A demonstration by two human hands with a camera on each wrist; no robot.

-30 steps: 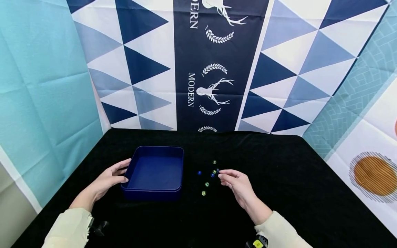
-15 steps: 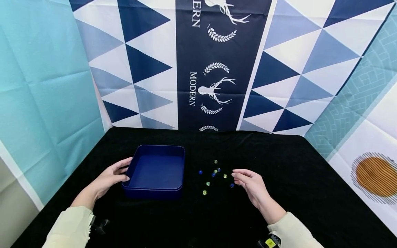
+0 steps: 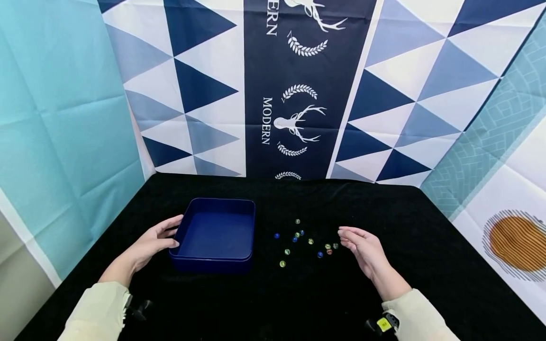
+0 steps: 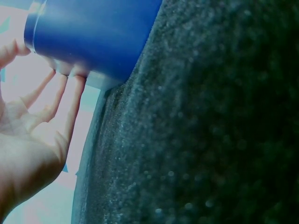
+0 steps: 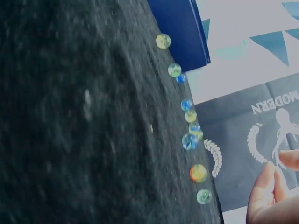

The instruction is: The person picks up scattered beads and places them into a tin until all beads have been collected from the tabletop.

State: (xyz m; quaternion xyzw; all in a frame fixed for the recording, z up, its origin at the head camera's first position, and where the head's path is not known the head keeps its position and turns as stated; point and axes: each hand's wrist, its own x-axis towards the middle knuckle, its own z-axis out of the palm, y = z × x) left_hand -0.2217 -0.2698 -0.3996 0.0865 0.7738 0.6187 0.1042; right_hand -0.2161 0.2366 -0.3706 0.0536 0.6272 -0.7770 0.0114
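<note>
Touching the box (image 3: 215, 235) at centre-left with relaxed left hand (image 3: 151, 243), I see marbles (image 3: 310, 241) out mid-frame, none inside; whether my right hand (image 3: 362, 244) holds any, I can't tell.

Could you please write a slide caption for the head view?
The left hand touches an open blue box; the right hand is beside scattered marbles on black cloth.

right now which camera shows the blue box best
The head view: it catches the blue box with open top, floor and near wall in sight. The left wrist view shows mostly outer wall, cut off at the top; the right wrist view, just a part behind marbles.
</note>
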